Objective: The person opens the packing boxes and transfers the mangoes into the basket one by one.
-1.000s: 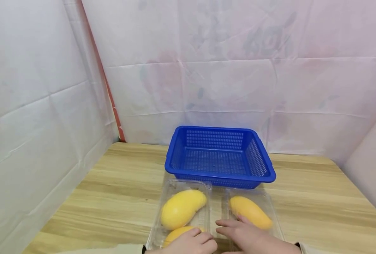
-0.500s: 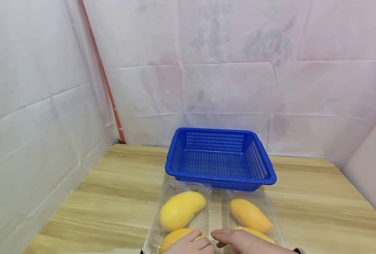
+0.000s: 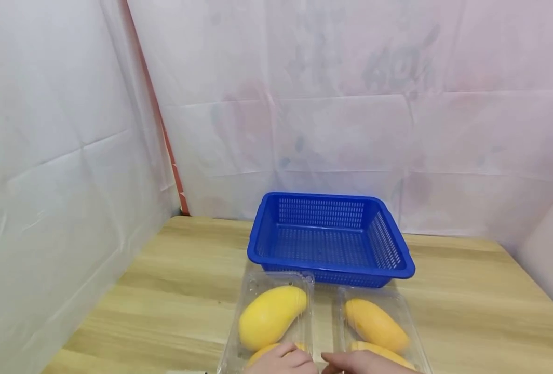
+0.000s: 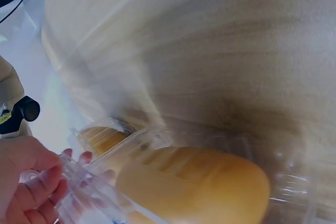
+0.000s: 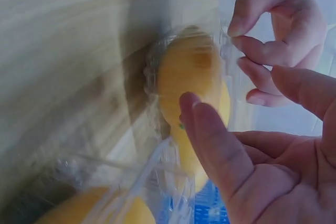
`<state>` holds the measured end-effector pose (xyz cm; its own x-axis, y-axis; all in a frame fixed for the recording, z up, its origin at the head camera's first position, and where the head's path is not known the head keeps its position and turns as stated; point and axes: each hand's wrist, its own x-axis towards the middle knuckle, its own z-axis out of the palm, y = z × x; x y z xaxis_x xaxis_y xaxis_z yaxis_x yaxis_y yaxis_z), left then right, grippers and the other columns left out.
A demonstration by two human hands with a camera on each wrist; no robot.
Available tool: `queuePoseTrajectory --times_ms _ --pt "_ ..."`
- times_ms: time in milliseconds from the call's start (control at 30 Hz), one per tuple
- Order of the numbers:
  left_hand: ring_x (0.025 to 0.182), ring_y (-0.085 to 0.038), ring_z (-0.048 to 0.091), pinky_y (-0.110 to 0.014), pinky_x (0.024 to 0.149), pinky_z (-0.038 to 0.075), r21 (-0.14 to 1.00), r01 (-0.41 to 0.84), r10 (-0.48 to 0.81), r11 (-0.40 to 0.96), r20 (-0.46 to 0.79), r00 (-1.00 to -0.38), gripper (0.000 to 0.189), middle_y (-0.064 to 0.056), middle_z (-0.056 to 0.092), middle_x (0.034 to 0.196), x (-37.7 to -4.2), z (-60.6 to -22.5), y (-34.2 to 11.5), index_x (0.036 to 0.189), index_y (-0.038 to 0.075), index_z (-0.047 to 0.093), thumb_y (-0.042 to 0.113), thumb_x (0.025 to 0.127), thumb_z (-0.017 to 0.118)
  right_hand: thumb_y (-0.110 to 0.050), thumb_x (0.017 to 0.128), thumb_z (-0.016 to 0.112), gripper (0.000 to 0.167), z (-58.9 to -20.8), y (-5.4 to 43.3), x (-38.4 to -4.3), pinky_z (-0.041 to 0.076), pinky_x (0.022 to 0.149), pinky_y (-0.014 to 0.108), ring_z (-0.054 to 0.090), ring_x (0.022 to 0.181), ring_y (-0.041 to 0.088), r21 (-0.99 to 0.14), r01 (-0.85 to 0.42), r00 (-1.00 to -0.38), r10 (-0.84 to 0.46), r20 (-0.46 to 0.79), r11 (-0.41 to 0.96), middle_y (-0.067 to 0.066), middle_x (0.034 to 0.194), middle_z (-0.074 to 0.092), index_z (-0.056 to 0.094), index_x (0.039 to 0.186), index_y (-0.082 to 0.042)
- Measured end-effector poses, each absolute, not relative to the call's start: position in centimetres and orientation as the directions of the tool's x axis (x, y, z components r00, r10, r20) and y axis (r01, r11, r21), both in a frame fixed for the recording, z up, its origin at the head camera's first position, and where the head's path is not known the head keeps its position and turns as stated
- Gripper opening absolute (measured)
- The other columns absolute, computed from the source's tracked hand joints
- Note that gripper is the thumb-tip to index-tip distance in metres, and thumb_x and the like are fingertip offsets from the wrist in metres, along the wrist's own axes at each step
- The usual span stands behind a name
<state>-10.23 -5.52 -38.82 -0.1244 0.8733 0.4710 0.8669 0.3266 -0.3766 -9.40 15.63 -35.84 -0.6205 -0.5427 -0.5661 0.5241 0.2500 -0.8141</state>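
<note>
Two clear plastic containers lie side by side in the head view. The left container (image 3: 249,291) holds yellow mangoes (image 3: 272,317); the right container (image 3: 400,306) holds more orange mangoes (image 3: 376,326). My left hand (image 3: 283,360) is at the near end of the left container. In the left wrist view, its thumb and fingers (image 4: 44,187) pinch the clear plastic edge. My right hand (image 3: 367,362) is low between the containers, over the near part of the right one. In the right wrist view, its fingers (image 5: 223,150) are extended, thumb apart, with nothing between them.
A blue perforated basket (image 3: 331,271) stands just behind both containers, with nothing inside it. The wooden table (image 3: 178,301) extends to either side. White printed sheets (image 3: 337,130) hang as walls at the back and sides.
My right hand has drawn back from the farther mango in the right container toward me, uncovering a second one. Both hands sit lower in the head view; the left stays near its container.
</note>
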Motion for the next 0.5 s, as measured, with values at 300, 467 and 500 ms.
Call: queuePoseTrajectory --times_ms 300,467,500 --pt "0.094 0.001 0.051 -0.01 0.084 0.034 -0.205 0.925 0.846 0.319 0.501 -0.181 0.011 0.014 0.057 0.09 -9.6 -38.2 -5.4 0.089 0.024 0.06 0.029 0.08 0.065 -0.009 0.088 0.06 0.019 -37.1 16.7 -9.5 0.046 0.067 0.019 0.054 0.075 -0.003 -0.929 -0.092 -0.627 -0.745 -0.226 0.359 -0.01 0.088 0.065 0.066 0.101 0.004" --pt "0.094 0.001 0.052 -0.01 0.086 0.034 -0.102 0.957 0.829 0.272 0.529 -0.179 0.012 0.013 0.058 0.09 -9.8 -38.0 -5.6 0.089 0.021 0.059 0.023 0.08 0.067 -0.004 0.091 0.054 0.017 -37.4 16.6 -9.9 0.045 0.065 0.018 0.051 0.072 -0.004 -0.966 -0.1 -0.59 -0.796 -0.137 0.24 -0.011 0.084 0.062 0.061 0.096 0.011" --pt "0.094 0.001 0.052 -0.01 0.086 0.033 -0.097 0.959 0.828 0.266 0.533 -0.175 0.011 0.013 0.058 0.09 -9.8 -38.0 -5.7 0.09 0.021 0.06 0.023 0.081 0.067 -0.004 0.092 0.052 0.018 -37.4 16.6 -9.9 0.045 0.065 0.018 0.052 0.073 -0.003 -0.973 -0.075 -0.581 -0.803 -0.134 0.217 -0.01 0.084 0.061 0.059 0.096 0.012"
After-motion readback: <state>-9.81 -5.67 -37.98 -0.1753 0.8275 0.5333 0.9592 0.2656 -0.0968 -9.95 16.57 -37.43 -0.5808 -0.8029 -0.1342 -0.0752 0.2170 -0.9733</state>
